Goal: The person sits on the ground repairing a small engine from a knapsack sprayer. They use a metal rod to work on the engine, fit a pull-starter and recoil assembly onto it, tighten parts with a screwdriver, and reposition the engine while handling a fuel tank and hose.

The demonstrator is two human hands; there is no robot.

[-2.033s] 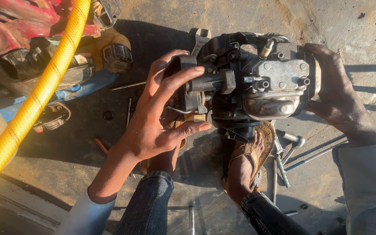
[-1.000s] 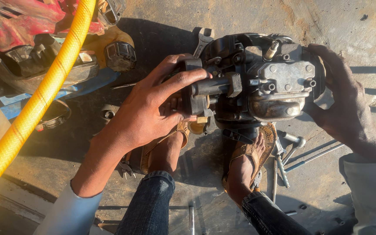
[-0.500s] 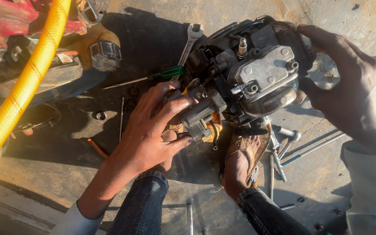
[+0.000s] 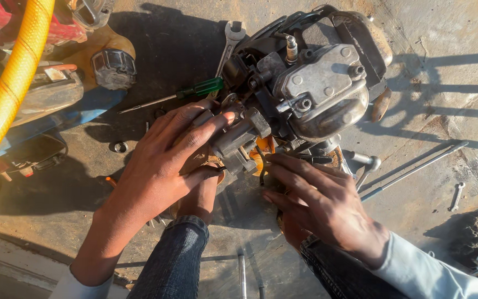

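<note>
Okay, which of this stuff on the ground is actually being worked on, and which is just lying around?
In hand:
small engine
carburetor, under the left hand
right hand, at the engine's underside

Lying about:
green-handled screwdriver
open-end wrench
yellow hose
long rods
washer

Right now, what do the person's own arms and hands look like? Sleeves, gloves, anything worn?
Both hands are bare: no gloves, rings or watch visible. The left hand comes out of a pale, light-coloured sleeve, of which only the cuff shows at the frame's bottom edge. The right hand has a matching pale long sleeve reaching the wrist. Dark blue denim trousers cover the legs.
</note>
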